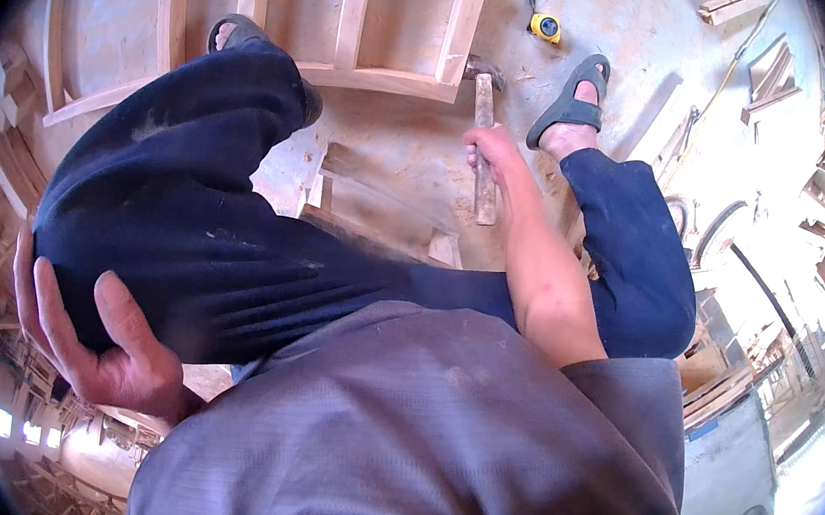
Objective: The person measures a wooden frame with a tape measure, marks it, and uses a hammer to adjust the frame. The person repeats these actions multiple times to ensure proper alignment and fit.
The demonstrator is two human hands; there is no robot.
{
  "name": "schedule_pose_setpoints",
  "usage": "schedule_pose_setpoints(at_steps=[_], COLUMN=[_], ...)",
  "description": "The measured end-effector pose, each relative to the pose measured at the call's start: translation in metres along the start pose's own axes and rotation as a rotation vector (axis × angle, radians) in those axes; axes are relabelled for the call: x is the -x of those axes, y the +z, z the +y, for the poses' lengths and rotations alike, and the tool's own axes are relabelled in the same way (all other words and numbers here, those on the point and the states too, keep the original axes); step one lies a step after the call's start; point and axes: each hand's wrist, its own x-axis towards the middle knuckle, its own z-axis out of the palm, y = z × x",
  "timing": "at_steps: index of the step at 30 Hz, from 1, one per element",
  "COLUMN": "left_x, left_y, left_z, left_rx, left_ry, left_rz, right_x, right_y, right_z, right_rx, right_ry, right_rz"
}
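Note:
My right hand (494,148) is wrapped round the wooden handle of a hammer (485,104). The hammer's dark metal head points away from me, right beside the corner of a wooden frame (391,81). That frame lies on the floor, with several crosspieces running away from its near rail. My left hand (116,352) is raised beside my left knee, its fingers spread and nothing in it. Whether its fingertips touch the trouser leg I cannot tell.
A yellow tape measure (545,27) lies on the floor beyond my right sandal (578,94). Between my legs are wooden boards (379,189). Stacked timber (7,145) stands at the left, and wood scraps (773,79) lie at the far right.

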Motion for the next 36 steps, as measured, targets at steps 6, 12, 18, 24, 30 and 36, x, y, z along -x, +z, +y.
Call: schedule_pose_setpoints(at_steps=[6, 12, 18, 24, 30, 36], left_x=[0.008, 0.012, 0.023, 0.02, 0.024, 0.022], left_y=[0.006, 0.004, 0.004, 0.003, 0.003, 0.003], left_z=[-0.003, 0.0, -0.013, -0.012, -0.018, -0.019], left_rx=[-0.043, -0.062, -0.035, -0.021, -0.021, -0.06], left_ry=[-0.035, -0.055, -0.095, -0.079, -0.07, -0.042], left_rz=[0.029, 0.062, 0.081, 0.091, 0.086, 0.07], right_x=[-0.031, -0.012, -0.013, 0.008, 0.018, 0.022], right_y=[-0.01, -0.004, 0.018, 0.05, 0.051, 0.021], right_z=[0.029, 0.02, 0.018, 0.035, 0.003, 0.022], right_rx=[-0.136, 0.071, -0.481, -0.898, -1.287, -0.461], right_ry=[-0.069, -0.065, 0.082, 0.242, 0.257, 0.141], right_rz=[0.112, -0.03, 0.002, -0.159, -0.568, -0.146])
